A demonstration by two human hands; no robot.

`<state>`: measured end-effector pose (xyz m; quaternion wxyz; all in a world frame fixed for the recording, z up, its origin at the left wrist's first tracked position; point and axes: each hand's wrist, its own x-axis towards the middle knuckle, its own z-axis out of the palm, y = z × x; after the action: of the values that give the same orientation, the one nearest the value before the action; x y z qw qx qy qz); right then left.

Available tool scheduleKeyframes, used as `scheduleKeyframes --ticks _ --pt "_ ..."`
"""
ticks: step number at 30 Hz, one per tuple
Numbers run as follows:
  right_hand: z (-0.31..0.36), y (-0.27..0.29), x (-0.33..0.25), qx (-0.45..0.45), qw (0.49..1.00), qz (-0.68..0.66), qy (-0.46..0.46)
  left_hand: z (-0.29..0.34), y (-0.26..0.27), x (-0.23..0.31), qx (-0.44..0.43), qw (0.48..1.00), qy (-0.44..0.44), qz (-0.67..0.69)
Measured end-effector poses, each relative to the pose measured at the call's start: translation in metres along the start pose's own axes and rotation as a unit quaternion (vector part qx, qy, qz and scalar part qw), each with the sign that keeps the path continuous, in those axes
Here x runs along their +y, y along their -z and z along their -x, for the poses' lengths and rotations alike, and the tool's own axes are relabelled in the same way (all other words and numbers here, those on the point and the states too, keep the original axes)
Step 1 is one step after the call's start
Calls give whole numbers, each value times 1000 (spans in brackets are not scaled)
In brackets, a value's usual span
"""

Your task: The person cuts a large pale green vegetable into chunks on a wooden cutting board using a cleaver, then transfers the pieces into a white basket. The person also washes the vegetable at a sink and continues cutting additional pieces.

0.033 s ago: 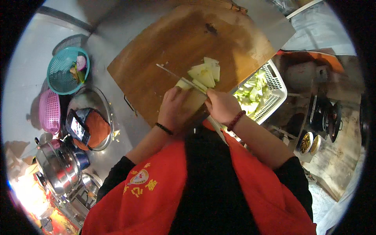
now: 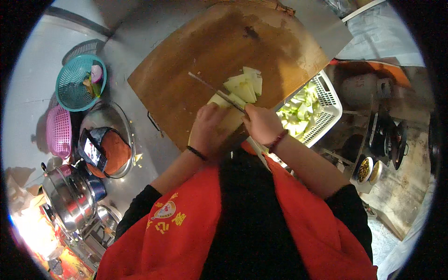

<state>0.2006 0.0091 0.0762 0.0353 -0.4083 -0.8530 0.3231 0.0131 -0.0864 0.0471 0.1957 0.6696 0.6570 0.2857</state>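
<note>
My right hand (image 2: 265, 124) is closed round the handle of a kitchen knife (image 2: 217, 92). I see its blade almost edge-on, slanting up and left over the wooden cutting board (image 2: 182, 60). Bent fingers of my left hand (image 2: 205, 128) press a pale green vegetable piece (image 2: 230, 120) against the board, close beside the blade. The blade stands at the far part of this piece. Just beyond it lie several flat, pale green slices (image 2: 242, 87), overlapping in a small fan. The knife handle is mostly hidden by my right hand.
A white plastic basket (image 2: 332, 100) of cut green pieces adjoins the board's right edge. On the left are a teal colander (image 2: 65, 95), a pink basket (image 2: 59, 133), a phone (image 2: 92, 151) propped by a metal basin (image 2: 125, 122), and a steel pot (image 2: 70, 198). Small bowls (image 2: 365, 170) stand right.
The knife and my right hand have shifted slightly, the blade's tip a little up and right, the hand a little left. My left hand stays on the vegetable piece.
</note>
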Motion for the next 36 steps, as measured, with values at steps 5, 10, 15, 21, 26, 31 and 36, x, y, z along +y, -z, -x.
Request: scheduleKeyframes --ticks 5,10,15,21,26,31,36 --pt "-3 -15 6 34 999 -32 -20 7 -7 0 46 999 -12 -14" --pt "12 12 1 115 986 -116 26 16 3 -5 69 997 -3 28" --pt "47 32 -15 75 993 -85 31 29 9 -5 105 994 7 -3" --pt "49 23 -20 49 998 -39 -13 31 9 -12 78 995 60 -3" --pt "26 13 -10 -9 999 -15 -29 29 8 -17 78 996 49 -14" --pt "6 -17 -7 -11 999 10 -32 28 5 -17 112 992 62 0" --pt "14 4 -8 61 996 -68 8 31 5 -21 106 991 78 6"
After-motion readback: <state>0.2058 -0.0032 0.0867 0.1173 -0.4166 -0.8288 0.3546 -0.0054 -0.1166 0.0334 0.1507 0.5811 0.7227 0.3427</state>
